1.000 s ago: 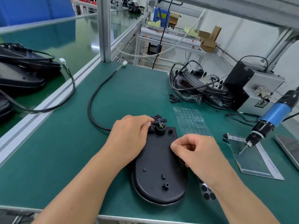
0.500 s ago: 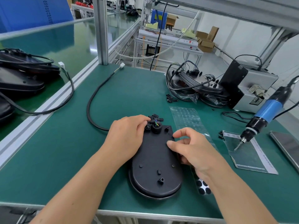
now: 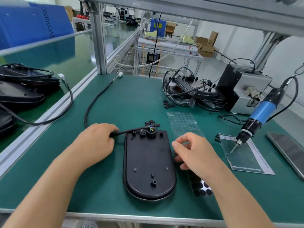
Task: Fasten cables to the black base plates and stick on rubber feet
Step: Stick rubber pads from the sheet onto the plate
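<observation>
A black oval base plate [image 3: 148,163] lies flat on the green mat in front of me. A black cable [image 3: 92,104] runs from its top end, loops left and back to a white connector [image 3: 120,74]. My left hand [image 3: 97,142] grips the cable just left of the plate's top edge. My right hand [image 3: 192,152] hovers to the right of the plate, fingers loosely curled, thumb and forefinger apart, holding nothing I can see. It is above a clear sheet [image 3: 184,124] that carries black rubber feet [image 3: 203,190] at its near end.
A blue electric screwdriver [image 3: 258,116] hangs at the right, tip over a plastic bag [image 3: 245,157]. A screw feeder [image 3: 245,91] and a pile of cabled plates [image 3: 189,89] stand behind. Small black clips [image 3: 152,123] lie by the plate. More plates [image 3: 19,91] sit on the left conveyor.
My left hand slid left off the plate's top and now grips the cable. My right hand lifted off the plate and moved right, over the sheet of feet.
</observation>
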### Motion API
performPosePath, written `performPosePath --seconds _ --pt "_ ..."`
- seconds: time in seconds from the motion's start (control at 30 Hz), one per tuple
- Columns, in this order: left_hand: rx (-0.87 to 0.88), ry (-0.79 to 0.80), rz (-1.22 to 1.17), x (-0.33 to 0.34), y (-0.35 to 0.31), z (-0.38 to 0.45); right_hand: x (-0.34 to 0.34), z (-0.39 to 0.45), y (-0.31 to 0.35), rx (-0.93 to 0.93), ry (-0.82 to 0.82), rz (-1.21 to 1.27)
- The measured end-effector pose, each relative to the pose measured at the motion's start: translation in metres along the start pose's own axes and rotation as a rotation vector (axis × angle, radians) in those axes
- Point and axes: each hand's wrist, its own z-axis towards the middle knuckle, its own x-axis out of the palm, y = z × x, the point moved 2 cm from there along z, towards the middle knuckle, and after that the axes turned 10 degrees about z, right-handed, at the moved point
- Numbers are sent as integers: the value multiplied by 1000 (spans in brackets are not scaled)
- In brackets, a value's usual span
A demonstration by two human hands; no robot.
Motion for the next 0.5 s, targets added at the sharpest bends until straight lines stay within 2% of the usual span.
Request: performPosePath --seconds 0.1,0.2,0.27,0.37,0.5 --pt "-35 -97 80 3 1 -4 4 0 2 8 84 -112" --pt "-130 -164 2 7 15 -1 6 -2 4 19 118 -239" --pt "-273 -139 -137 4 38 4 6 -5 6 -2 105 -349" --pt "-485 -219 -411 -11 60 24 10 -12 12 -14 108 -448" --pt "-540 -176 -194 -14 53 51 16 -15 23 23 174 -477"
